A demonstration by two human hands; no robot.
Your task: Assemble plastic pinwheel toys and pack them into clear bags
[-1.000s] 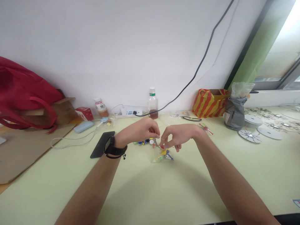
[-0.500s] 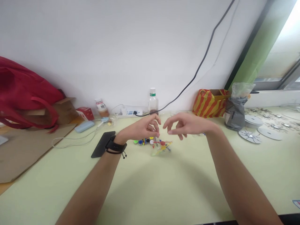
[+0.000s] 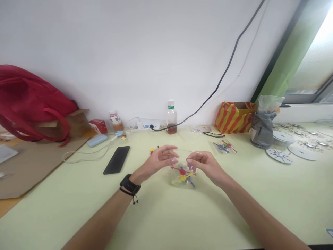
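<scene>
Over the middle of the pale green table (image 3: 182, 215), my left hand (image 3: 160, 160) and my right hand (image 3: 202, 164) pinch the top edge of a small clear plastic bag (image 3: 183, 175) from either side. Inside the bag lie red, yellow and blue plastic pieces. The bag hangs just above the table or rests on it; I cannot tell which. My left wrist wears a black watch (image 3: 128, 183). A few small coloured pieces (image 3: 153, 150) lie on the table behind my left hand.
A black phone (image 3: 117, 164) lies left of my hands. A second clear bag of coloured pieces (image 3: 224, 146) lies to the right. Along the wall stand a bottle (image 3: 171, 118), a power strip (image 3: 145, 125), a striped bag (image 3: 234, 116) and a red bag (image 3: 31, 104). White discs (image 3: 278, 154) lie far right.
My hands, apart and open half a second ago, have come closer to me and closed on the clear bag's top edge. The view shifted slightly, showing a second bag at right.
</scene>
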